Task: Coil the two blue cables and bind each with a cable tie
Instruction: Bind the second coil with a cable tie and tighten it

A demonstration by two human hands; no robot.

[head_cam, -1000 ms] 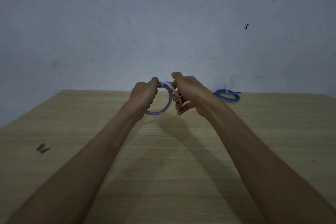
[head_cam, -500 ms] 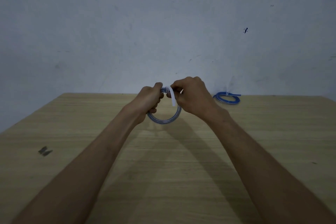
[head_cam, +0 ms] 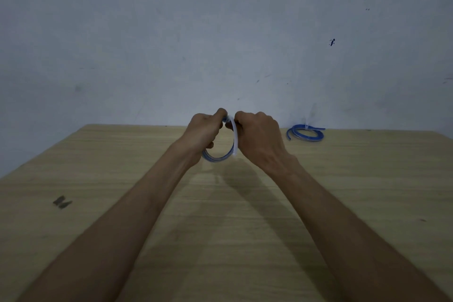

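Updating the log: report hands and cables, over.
Left hand grips raised coil; right hand pinches its white cable tie, tail hanging. Second coil tied, lying on far table. No obstruction seen.

Blue coil [head_cam: 217,158] held upright, white tie [head_cam: 236,140] hanging; second coil [head_cam: 306,138] tied, flat, far right

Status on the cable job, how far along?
Done: one tied coil lies on the table, far right. In hand: left hand grips the second coil, right hand pinches its white cable tie, tail hanging loose. Left: cinching that tie; whether it has locked is not visible.
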